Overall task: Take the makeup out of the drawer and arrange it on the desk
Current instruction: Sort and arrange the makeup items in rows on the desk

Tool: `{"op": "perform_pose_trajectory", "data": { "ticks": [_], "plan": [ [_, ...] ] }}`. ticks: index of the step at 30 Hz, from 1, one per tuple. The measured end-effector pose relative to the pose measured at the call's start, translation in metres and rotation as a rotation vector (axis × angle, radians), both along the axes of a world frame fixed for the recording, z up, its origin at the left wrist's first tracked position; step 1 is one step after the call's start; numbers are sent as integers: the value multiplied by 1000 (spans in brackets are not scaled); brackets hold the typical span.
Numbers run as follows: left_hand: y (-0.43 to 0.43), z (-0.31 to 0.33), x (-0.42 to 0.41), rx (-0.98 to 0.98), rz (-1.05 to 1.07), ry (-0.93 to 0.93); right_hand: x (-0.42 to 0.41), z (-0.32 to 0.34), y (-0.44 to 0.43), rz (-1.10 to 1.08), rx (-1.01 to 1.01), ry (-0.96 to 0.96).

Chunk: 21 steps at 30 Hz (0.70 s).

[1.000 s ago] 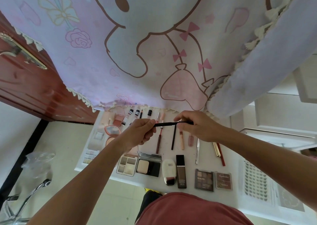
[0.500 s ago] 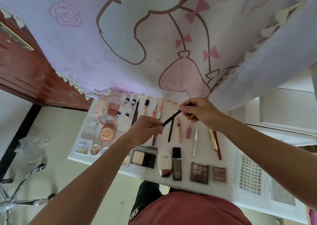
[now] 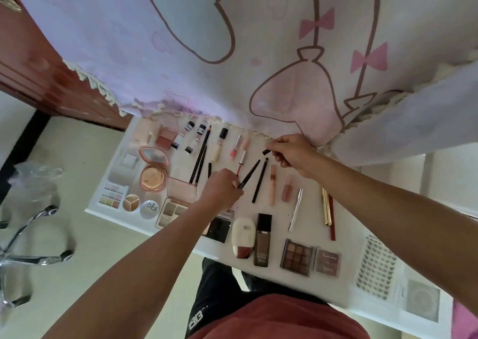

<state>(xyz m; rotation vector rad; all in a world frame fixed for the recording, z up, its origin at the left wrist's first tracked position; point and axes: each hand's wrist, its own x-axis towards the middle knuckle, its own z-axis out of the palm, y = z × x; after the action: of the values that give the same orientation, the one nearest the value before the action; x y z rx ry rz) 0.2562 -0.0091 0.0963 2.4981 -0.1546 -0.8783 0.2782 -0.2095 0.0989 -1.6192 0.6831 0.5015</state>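
Head view: left hand (image 3: 222, 192) pinches one black pencil (image 3: 250, 172) by its lower end, over the middle of the white desk (image 3: 310, 222). Its long axis runs 7 to 1 o'clock, tip toward 1. At 1 o'clock of that tip, right hand (image 3: 293, 155) pinches one black cap (image 3: 266, 152) in its fingertips. One second pencil (image 3: 259, 182) lies just beside, nearly parallel. Two brown palettes (image 3: 297, 260) sit at 5 o'clock.

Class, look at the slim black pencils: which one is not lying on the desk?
The pencil pinched in the left hand, while the right hand holds a cap; the others lie flat on the desk.
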Motion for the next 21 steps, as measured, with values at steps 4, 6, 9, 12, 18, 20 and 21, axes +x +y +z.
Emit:
{"op": "perform_pose_trajectory", "data": {
  "ticks": [4, 6, 9, 12, 18, 20, 21],
  "plan": [
    [-5, -19, 3, 118, -24, 29, 11, -24, 1, -53, 26, 57],
    [-8, -23, 4, 160, -32, 33, 16, -32, 1, -45, 7, 74],
    [-15, -28, 5, 208, -56, 30, 22, -40, 2, 92, -116, 55],
    [-22, -31, 5, 238, -83, 26, 26, -50, 1, 286, -274, -25],
    [-28, -36, 7, 256, -73, 4, 38, -57, 1, 438, -403, -136],
    [-28, -38, 8, 261, -58, -9, 41, -60, 1, 449, -410, -126],
    [-28, -39, 9, 261, -53, -16, 42, -61, 0, 470, -418, -116]
  ]
}}
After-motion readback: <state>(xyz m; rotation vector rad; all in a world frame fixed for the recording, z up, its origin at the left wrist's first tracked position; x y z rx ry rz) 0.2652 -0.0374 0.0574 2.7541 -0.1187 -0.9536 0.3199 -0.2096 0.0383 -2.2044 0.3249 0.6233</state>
